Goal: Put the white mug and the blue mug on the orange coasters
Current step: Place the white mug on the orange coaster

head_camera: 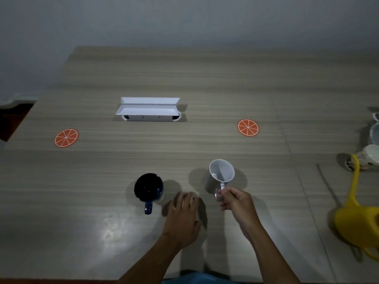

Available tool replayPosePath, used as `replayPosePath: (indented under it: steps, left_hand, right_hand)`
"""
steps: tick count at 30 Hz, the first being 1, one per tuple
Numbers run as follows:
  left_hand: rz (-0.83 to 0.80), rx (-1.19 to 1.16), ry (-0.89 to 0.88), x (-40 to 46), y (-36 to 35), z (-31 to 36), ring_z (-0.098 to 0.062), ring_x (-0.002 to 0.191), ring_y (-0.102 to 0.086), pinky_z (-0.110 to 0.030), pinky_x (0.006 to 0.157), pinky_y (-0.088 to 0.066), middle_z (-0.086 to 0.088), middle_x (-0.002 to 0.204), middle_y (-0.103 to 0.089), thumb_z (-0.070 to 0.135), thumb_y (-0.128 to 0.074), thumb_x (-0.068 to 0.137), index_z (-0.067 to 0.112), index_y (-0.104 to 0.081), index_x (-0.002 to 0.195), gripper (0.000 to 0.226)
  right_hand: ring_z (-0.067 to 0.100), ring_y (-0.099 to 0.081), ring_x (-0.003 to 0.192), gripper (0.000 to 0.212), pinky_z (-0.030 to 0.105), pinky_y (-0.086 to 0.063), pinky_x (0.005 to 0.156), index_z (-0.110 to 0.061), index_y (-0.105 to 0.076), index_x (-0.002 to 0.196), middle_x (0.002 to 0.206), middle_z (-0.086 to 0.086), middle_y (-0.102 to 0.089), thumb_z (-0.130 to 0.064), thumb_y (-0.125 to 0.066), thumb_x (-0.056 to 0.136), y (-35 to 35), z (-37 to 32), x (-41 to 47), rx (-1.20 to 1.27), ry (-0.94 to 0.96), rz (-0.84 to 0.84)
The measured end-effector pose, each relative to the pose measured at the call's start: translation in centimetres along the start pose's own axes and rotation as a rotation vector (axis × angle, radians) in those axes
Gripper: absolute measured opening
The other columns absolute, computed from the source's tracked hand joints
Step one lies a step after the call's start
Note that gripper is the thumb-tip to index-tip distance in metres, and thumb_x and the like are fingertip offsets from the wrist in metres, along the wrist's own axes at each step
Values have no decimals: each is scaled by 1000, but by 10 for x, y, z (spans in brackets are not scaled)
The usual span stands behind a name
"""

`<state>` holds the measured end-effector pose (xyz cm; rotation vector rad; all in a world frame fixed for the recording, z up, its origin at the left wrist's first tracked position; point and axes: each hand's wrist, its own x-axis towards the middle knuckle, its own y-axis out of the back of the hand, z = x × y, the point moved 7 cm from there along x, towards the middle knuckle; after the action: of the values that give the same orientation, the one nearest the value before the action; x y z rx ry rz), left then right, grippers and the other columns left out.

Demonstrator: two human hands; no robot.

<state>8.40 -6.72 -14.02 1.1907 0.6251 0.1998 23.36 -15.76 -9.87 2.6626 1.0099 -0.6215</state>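
The white mug (pixel 221 174) is tilted away from me, with my right hand (pixel 235 201) closed around its handle near the table's front middle. To its left the blue mug (pixel 148 187) stands upright, handle pointing toward me. My left hand (pixel 183 214) lies flat on the table, fingers apart, just right of the blue mug and not touching it. One orange coaster (pixel 66 138) lies far left. The other orange coaster (pixel 248 127) lies beyond the white mug, to the right.
A white open socket box (pixel 148 109) is set into the wooden table (pixel 205 83) at the middle back. Several cups (pixel 369 155) stand at the right edge, beside a yellow plastic object (pixel 356 218). A wall rises behind the table.
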Motion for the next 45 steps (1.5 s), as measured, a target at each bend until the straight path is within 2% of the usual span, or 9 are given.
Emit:
replayPosePath:
  steps: [9, 13, 17, 21, 24, 31, 35, 43, 45]
  left_hand:
    - [-39, 4, -13, 110, 17, 41, -41, 147, 17, -70, 114, -3, -10, 163, 19, 80, -31, 84, 17, 13, 153, 103]
    - [-82, -35, 15, 144, 20, 46, -40, 147, 21, -71, 112, 5, -4, 163, 22, 84, -37, 78, 23, 13, 154, 110]
    - [-151, -38, 49, 155, 6, 42, -36, 142, 34, -73, 109, 11, 3, 159, 35, 88, -36, 73, 33, 25, 149, 112]
    - [-194, -84, 35, 157, -2, 38, -33, 135, 45, -72, 105, 21, 6, 153, 44, 89, -34, 73, 36, 32, 144, 111]
    - [-213, -77, 33, 160, -2, 38, -34, 135, 45, -72, 105, 21, 6, 152, 45, 89, -34, 72, 36, 33, 144, 111]
    - [-234, -87, 43, 160, -2, 38, -33, 136, 44, -72, 106, 20, 6, 153, 44, 88, -37, 73, 37, 32, 144, 112]
    - [-248, -98, 49, 161, -1, 38, -33, 134, 46, -71, 106, 21, 6, 152, 46, 87, -39, 73, 37, 33, 144, 112]
    - [-237, -106, 51, 162, -2, 38, -31, 134, 47, -71, 106, 22, 7, 151, 46, 87, -39, 73, 38, 33, 144, 113]
    - [-235, -114, 53, 162, -3, 38, -31, 134, 48, -70, 105, 23, 8, 151, 46, 87, -39, 73, 38, 33, 144, 112]
  right_hand:
    - [26, -56, 68, 23, 29, -51, 59, 7, -70, 91, 79, 17, -67, -6, -53, 99, 83, -31, 64, 49, 74, 186]
    - [22, -60, 69, 23, 32, -53, 64, 1, -72, 89, 81, 14, -69, -8, -54, 99, 105, -37, 93, 48, 76, 241]
    - [21, -58, 66, 24, 32, -52, 64, -5, -72, 84, 79, 13, -67, -7, -53, 98, 121, -45, 120, 47, 90, 250]
    - [19, -58, 66, 22, 28, -54, 62, -1, -72, 89, 79, 9, -69, -5, -53, 98, 128, -60, 150, 20, 114, 253]
    - [17, -59, 66, 21, 25, -55, 61, 3, -71, 92, 81, 12, -69, -6, -53, 98, 127, -72, 175, -5, 143, 240]
    - [22, -58, 68, 22, 36, -53, 68, 4, -71, 93, 83, 15, -68, -5, -52, 97, 122, -89, 229, -31, 177, 229]
    - [22, -58, 70, 22, 36, -53, 69, 4, -72, 95, 85, 17, -69, -5, -52, 98, 125, -89, 247, -46, 167, 237]
    - [19, -58, 64, 25, 37, -53, 69, -14, -72, 81, 82, 15, -69, -8, -54, 97, 125, -75, 263, -85, 142, 242]
    - [18, -59, 65, 23, 36, -53, 68, -10, -73, 84, 82, 15, -69, -7, -53, 97, 126, -73, 263, -83, 132, 247]
